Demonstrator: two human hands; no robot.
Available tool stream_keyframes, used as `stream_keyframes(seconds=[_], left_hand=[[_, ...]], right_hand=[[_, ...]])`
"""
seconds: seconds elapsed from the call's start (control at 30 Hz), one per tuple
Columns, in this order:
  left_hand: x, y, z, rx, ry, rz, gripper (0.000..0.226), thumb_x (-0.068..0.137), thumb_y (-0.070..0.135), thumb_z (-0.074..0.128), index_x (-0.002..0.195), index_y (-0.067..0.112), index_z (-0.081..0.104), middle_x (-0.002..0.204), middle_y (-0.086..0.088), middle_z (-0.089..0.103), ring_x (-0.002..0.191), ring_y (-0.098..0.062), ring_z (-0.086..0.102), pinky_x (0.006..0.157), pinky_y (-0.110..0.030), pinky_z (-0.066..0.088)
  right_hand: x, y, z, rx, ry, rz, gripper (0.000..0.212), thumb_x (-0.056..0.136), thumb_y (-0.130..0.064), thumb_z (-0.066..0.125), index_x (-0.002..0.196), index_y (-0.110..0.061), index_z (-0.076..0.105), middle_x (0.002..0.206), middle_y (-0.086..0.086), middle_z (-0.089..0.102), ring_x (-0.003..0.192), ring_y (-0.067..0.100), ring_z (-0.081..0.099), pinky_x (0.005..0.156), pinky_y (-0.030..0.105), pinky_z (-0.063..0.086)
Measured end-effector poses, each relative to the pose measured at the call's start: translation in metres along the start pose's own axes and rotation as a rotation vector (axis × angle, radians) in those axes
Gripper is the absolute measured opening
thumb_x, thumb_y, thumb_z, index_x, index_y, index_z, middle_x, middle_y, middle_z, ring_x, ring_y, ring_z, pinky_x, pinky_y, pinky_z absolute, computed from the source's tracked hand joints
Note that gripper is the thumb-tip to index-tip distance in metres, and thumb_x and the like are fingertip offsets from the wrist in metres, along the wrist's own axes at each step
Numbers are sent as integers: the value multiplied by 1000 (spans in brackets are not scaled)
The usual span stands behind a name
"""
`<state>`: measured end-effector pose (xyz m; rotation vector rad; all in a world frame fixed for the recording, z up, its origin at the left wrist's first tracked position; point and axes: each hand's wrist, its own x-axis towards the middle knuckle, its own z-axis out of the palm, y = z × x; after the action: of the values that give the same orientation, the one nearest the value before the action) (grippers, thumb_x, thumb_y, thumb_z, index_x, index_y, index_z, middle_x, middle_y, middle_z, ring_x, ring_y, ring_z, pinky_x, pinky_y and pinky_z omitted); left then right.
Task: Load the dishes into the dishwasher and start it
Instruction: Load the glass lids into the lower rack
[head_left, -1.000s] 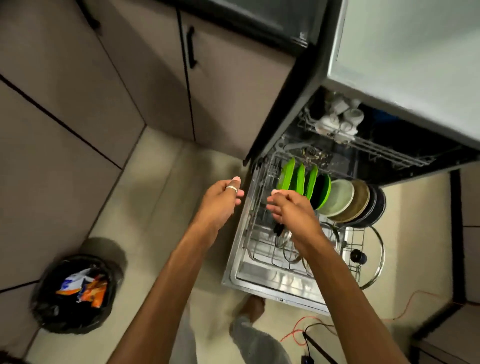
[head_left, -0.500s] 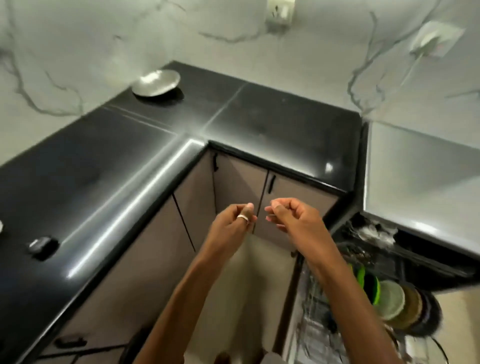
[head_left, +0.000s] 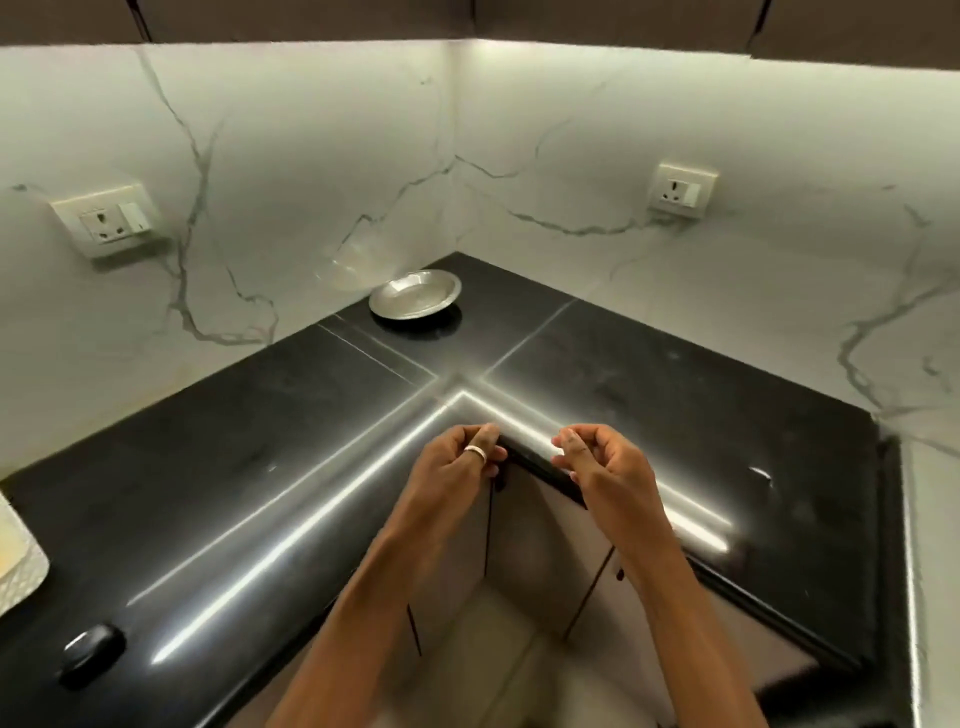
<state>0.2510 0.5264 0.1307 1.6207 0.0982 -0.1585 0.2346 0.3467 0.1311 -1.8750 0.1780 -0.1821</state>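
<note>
A steel plate (head_left: 415, 293) lies alone in the far corner of the black L-shaped countertop (head_left: 249, 467). Both of my hands hover in the air in front of the counter's inner corner, well short of the plate. My left hand (head_left: 457, 467), with a ring on one finger, has its fingers folded into the palm and the thumb on top; it holds nothing. My right hand (head_left: 602, 467) has loosely bent fingers and is empty too. The dishwasher racks and the dishes in them are out of view.
A small black object (head_left: 91, 654) sits on the counter at lower left, and a white textured item (head_left: 21, 566) shows at the left edge. Two wall sockets (head_left: 106, 221) (head_left: 680, 189) are set in the marble backsplash. Cabinet doors (head_left: 545, 551) stand below the corner.
My view has swung up from the open dishwasher to the counter corner. Both hands rose away from the lower rack and stay curled and empty.
</note>
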Motion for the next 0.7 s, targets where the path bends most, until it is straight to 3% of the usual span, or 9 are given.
stream_keyframes(seconds=[0.17,0.37,0.53,0.6,0.7], left_hand=[[59,6,-2,-44,89,-10,22,104,31,52,106,17,69,94,-1,73,79,-4,63,62,-10,46],[129,-26,-17,-65,188,-186,19,103,33,53,109,24,69,97,1,74,86,-10,65,77,-27,46],[218,-46,-43,-31,236,-201,18,103,28,53,107,19,68,87,6,70,76,-7,57,69,-22,43],[265,-54,-57,54,256,-180,19,102,31,55,103,19,69,86,7,71,77,-10,61,70,-23,48],[343,-62,-80,379,274,-147,26,97,45,56,99,22,68,94,5,73,93,-20,68,88,-37,53]], right_hand=[[76,5,8,-151,-80,-98,10,99,-38,60,95,-33,68,84,-14,72,82,-5,65,67,12,46],[153,26,37,-202,-158,-22,12,97,-37,62,91,-31,70,81,-13,72,74,-3,64,66,17,43],[229,31,80,-296,-242,31,16,97,-40,60,93,-28,69,79,-15,66,73,-2,59,62,19,40],[262,31,102,-333,-255,46,16,97,-42,60,96,-28,69,81,-16,65,75,0,59,61,19,40],[307,30,132,-373,-268,53,17,96,-43,59,99,-29,68,90,-13,67,85,4,62,67,21,43]])
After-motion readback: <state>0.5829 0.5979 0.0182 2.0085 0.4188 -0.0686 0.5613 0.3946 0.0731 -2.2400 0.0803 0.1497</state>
